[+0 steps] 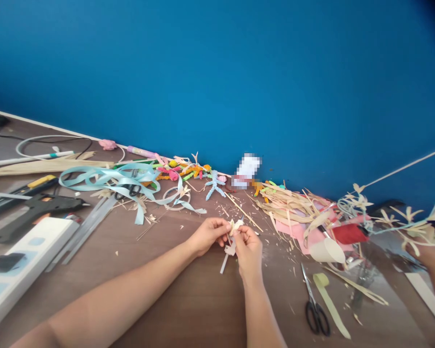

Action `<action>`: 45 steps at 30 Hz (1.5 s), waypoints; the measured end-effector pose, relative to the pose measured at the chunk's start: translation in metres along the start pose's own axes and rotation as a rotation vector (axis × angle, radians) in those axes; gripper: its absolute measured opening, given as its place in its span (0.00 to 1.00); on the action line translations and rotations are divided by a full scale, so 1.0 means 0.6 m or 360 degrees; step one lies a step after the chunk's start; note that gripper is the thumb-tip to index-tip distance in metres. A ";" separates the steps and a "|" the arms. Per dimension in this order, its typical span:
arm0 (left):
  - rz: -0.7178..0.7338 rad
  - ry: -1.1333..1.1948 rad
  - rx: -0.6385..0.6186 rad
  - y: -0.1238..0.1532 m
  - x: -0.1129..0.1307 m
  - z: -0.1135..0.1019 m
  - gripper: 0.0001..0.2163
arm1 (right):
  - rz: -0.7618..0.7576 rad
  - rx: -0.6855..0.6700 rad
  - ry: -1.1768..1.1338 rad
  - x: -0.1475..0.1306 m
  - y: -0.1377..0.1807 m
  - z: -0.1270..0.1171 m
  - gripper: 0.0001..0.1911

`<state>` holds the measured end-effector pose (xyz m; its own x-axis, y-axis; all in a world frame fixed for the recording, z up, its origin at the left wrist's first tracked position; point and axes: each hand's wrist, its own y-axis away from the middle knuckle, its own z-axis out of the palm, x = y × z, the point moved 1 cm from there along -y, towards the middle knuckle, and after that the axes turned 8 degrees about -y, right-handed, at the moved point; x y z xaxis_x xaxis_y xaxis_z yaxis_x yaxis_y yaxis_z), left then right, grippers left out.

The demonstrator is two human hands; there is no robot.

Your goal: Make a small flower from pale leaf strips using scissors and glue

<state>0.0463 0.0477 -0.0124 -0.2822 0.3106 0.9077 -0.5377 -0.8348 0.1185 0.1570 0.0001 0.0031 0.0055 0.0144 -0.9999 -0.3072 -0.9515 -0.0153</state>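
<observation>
Over the middle of the brown table, my left hand (210, 235) and my right hand (249, 250) meet with fingertips pinched together. Between them is a small cream-coloured piece of folded strip (234, 226), petal-like in shape; its exact kind is too small to tell. Both hands are closed on it. Just under the fingers, a small white piece (230, 249) with a narrow white strip (224, 264) hangs or lies; which of these I cannot tell. Black-handled scissors (315, 309) lie to the right of my right forearm, beside a curled pale green ribbon (328, 299).
Light blue ribbon (94, 176), a glue gun (32, 210), clear glue sticks (89, 232) and a white power strip (25, 266) lie at left. Raffia-like strips (290, 203) and a red roll (350, 233) are at right. Another person's hand (426, 251) shows at the right edge.
</observation>
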 end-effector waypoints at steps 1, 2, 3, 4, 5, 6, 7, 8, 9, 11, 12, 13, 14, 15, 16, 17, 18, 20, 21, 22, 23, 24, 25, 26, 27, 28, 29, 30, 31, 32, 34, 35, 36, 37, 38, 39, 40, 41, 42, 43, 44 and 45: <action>-0.0009 0.0000 0.0022 0.000 0.000 0.000 0.12 | -0.0035 -0.0018 0.0094 -0.001 0.001 0.000 0.08; -0.0011 -0.0011 0.0041 0.000 0.001 0.000 0.12 | -0.0071 -0.0027 0.0185 -0.003 0.002 0.000 0.07; -0.0003 -0.0039 0.0058 0.001 0.002 0.000 0.12 | -0.0104 -0.0027 0.0266 -0.006 0.002 0.000 0.07; 0.0015 -0.0083 0.0074 0.002 0.002 0.001 0.12 | -0.0134 -0.0017 0.0336 -0.008 0.003 0.001 0.07; 0.0044 -0.0142 0.0092 0.003 0.003 0.001 0.13 | -0.0158 -0.0005 0.0394 -0.011 0.004 0.001 0.07; 0.0079 -0.0208 0.0113 0.004 0.004 0.002 0.13 | -0.0181 0.0010 0.0441 -0.013 0.005 0.002 0.06; 0.0113 -0.0271 0.0132 0.005 0.004 0.002 0.13 | -0.0201 0.0023 0.0479 -0.014 0.006 0.002 0.06; 0.0140 -0.0319 0.0147 0.006 0.004 0.002 0.13 | -0.0221 0.0033 0.0510 -0.015 0.007 0.003 0.06; 0.0155 -0.0347 0.0157 0.007 0.004 0.002 0.13 | -0.0244 0.0036 0.0538 -0.015 0.008 0.004 0.06; 0.0148 -0.0353 0.0162 0.009 0.004 0.002 0.13 | -0.0315 0.0038 0.0593 -0.015 0.009 0.005 0.06; 0.0135 -0.0342 0.0162 0.010 0.004 0.002 0.14 | -0.0360 0.0037 0.0626 -0.014 0.010 0.006 0.06; 0.0122 -0.0330 0.0165 0.010 0.004 0.002 0.14 | -0.0406 0.0034 0.0659 -0.013 0.011 0.006 0.05; 0.0111 -0.0318 0.0169 0.011 0.005 0.002 0.14 | -0.0449 0.0030 0.0689 -0.013 0.011 0.006 0.05; 0.0103 -0.0308 0.0172 0.012 0.005 0.002 0.14 | -0.0486 0.0022 0.0714 -0.012 0.011 0.005 0.05; 0.0100 -0.0297 0.0172 0.012 0.006 0.003 0.14 | -0.0515 0.0011 0.0731 -0.011 0.011 0.005 0.05; 0.0098 -0.0284 0.0170 0.013 0.007 0.003 0.14 | -0.0540 -0.0001 0.0741 -0.010 0.011 0.005 0.04; 0.0095 -0.0270 0.0167 0.014 0.008 0.004 0.14 | -0.0561 -0.0012 0.0748 -0.010 0.011 0.004 0.04; 0.0087 -0.0241 0.0162 0.015 0.009 0.005 0.14 | -0.0604 -0.0027 0.0762 -0.009 0.012 0.003 0.04; 0.0081 -0.0224 0.0165 0.015 0.009 0.006 0.14 | -0.0622 -0.0037 0.0768 -0.008 0.012 0.003 0.04; 0.0072 -0.0206 0.0171 0.016 0.009 0.007 0.14 | -0.0635 -0.0049 0.0775 -0.008 0.012 0.002 0.04; 0.0063 -0.0189 0.0178 0.016 0.009 0.007 0.13 | -0.0648 -0.0066 0.0781 -0.007 0.012 0.002 0.04; 0.0056 -0.0174 0.0184 0.017 0.009 0.007 0.13 | -0.0659 -0.0081 0.0787 -0.007 0.011 0.001 0.04; 0.0050 -0.0164 0.0190 0.017 0.009 0.008 0.13 | -0.0672 -0.0094 0.0793 -0.007 0.011 0.001 0.03; 0.0044 -0.0156 0.0195 0.017 0.009 0.008 0.13 | -0.0685 -0.0102 0.0800 -0.007 0.011 0.000 0.03; 0.0039 -0.0150 0.0199 0.017 0.009 0.008 0.13 | -0.0701 -0.0105 0.0808 -0.007 0.011 -0.001 0.03; 0.0034 -0.0141 0.0205 0.018 0.009 0.009 0.13 | -0.0719 -0.0107 0.0819 -0.007 0.011 -0.001 0.03; 0.0029 -0.0130 0.0209 0.018 0.010 0.009 0.13 | -0.0737 -0.0110 0.0830 -0.007 0.011 -0.001 0.03; 0.0022 -0.0115 0.0212 0.018 0.010 0.009 0.13 | -0.0755 -0.0115 0.0839 -0.007 0.011 -0.001 0.03; 0.0016 -0.0099 0.0213 0.018 0.010 0.009 0.13 | -0.0773 -0.0125 0.0848 -0.007 0.011 -0.001 0.03; 0.0009 -0.0083 0.0213 0.018 0.010 0.009 0.13 | -0.0791 -0.0135 0.0854 -0.008 0.011 -0.001 0.03; -0.0001 -0.0057 0.0214 0.018 0.009 0.009 0.13 | -0.0823 -0.0159 0.0868 -0.009 0.011 -0.001 0.03; -0.0005 -0.0047 0.0216 0.018 0.009 0.009 0.13 | -0.0840 -0.0169 0.0879 -0.010 0.011 -0.001 0.03; -0.0008 -0.0040 0.0218 0.018 0.008 0.010 0.13 | -0.0857 -0.0179 0.0888 -0.011 0.011 -0.001 0.03; -0.0009 -0.0035 0.0221 0.018 0.007 0.010 0.13 | -0.0873 -0.0186 0.0895 -0.011 0.010 -0.002 0.04; -0.0011 -0.0029 0.0223 0.018 0.007 0.011 0.12 | -0.0888 -0.0191 0.0900 -0.012 0.010 -0.003 0.04; -0.0016 -0.0023 0.0225 0.018 0.006 0.011 0.12 | -0.0897 -0.0197 0.0904 -0.012 0.010 -0.004 0.04; -0.0027 -0.0015 0.0229 0.018 0.005 0.012 0.12 | -0.0901 -0.0199 0.0907 -0.013 0.010 -0.004 0.04; -0.0041 -0.0006 0.0234 0.018 0.005 0.012 0.12 | -0.0901 -0.0201 0.0911 -0.014 0.011 -0.004 0.04; -0.0058 0.0003 0.0239 0.018 0.006 0.011 0.12 | -0.0901 -0.0204 0.0914 -0.015 0.012 -0.003 0.04; -0.0073 0.0013 0.0252 0.017 0.007 0.010 0.11 | -0.0899 -0.0217 0.0908 -0.016 0.015 -0.001 0.04; -0.0084 0.0023 0.0278 0.015 0.009 0.008 0.11 | -0.0891 -0.0255 0.0893 -0.016 0.018 0.002 0.04; -0.0089 0.0034 0.0321 0.014 0.011 0.005 0.10 | -0.0880 -0.0322 0.0873 -0.017 0.023 0.005 0.04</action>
<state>0.0424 0.0416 -0.0041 -0.2740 0.3667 0.8891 -0.3838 -0.8894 0.2485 0.1496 -0.0122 0.0132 0.5892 0.3965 -0.7039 0.0546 -0.8888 -0.4550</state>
